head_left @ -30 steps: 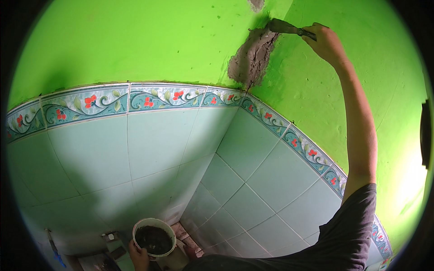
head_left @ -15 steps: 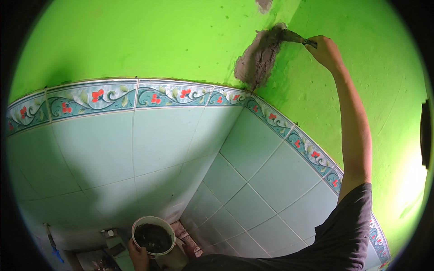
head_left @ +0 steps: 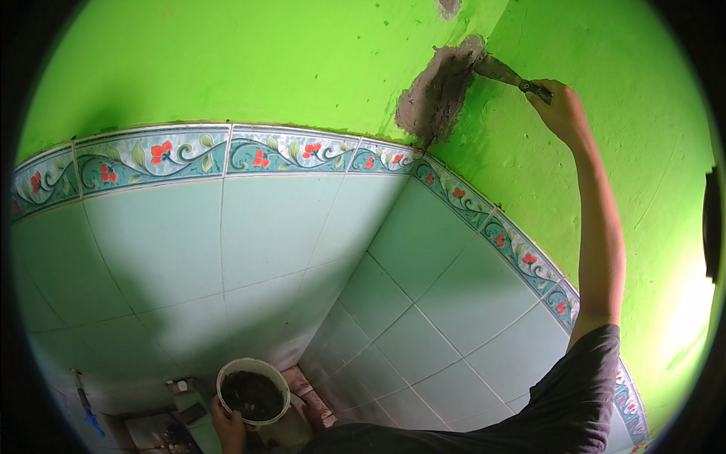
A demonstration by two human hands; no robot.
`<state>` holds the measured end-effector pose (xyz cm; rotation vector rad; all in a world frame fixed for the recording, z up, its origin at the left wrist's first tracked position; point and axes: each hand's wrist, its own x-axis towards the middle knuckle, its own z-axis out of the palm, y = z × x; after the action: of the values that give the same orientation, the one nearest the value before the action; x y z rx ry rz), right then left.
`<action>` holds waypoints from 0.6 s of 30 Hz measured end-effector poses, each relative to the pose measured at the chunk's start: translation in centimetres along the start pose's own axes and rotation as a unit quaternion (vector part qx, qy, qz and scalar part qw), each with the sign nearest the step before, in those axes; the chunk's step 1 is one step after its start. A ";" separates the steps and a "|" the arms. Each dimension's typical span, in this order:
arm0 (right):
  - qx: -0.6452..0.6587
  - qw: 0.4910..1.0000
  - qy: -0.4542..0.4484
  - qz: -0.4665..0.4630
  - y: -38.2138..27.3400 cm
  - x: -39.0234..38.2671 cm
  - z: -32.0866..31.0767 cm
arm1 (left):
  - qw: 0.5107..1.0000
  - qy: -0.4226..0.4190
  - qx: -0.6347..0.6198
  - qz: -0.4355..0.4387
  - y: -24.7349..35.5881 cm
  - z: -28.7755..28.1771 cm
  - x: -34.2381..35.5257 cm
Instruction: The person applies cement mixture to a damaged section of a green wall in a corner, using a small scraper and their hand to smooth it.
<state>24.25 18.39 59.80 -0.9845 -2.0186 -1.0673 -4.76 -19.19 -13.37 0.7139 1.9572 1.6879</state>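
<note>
My right hand [head_left: 558, 110] is raised high and grips the handle of a putty knife [head_left: 505, 73]. The blade's tip rests on a patch of wet grey mortar [head_left: 439, 91] in the corner of the bright green wall. Down low, my left hand [head_left: 227, 425] holds a white bucket [head_left: 253, 392] with dark mortar inside, fingers wrapped around its lower side.
A floral border strip [head_left: 287, 151] tops pale teal wall tiles [head_left: 249, 234] on both walls. A smaller mortar spot [head_left: 449, 7] sits above the patch. Near the floor are a tap with blue handle [head_left: 85, 399] and a reddish floor patch [head_left: 310, 390].
The view has shifted so the patch sits lower in frame. My right hand has drawn the knife along the upper right edge of the mortar patch. The bucket stays put.
</note>
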 end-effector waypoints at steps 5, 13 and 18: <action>0.018 0.999 -0.031 0.022 -1.6 -0.6 0.1 | 1.000 -0.003 0.009 -0.025 0.6 0.1 0.3; 0.028 0.997 -0.049 0.057 -0.9 -1.3 -0.2 | 0.996 -0.015 -0.004 -0.083 3.7 0.6 -0.1; -0.020 0.997 -0.063 0.042 -1.6 -2.1 0.1 | 1.000 -0.001 0.025 -0.017 2.0 0.7 0.1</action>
<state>23.93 17.21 57.41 -1.1730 -2.0437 -1.0274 -4.19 -18.32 -11.45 0.6967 2.0057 1.6219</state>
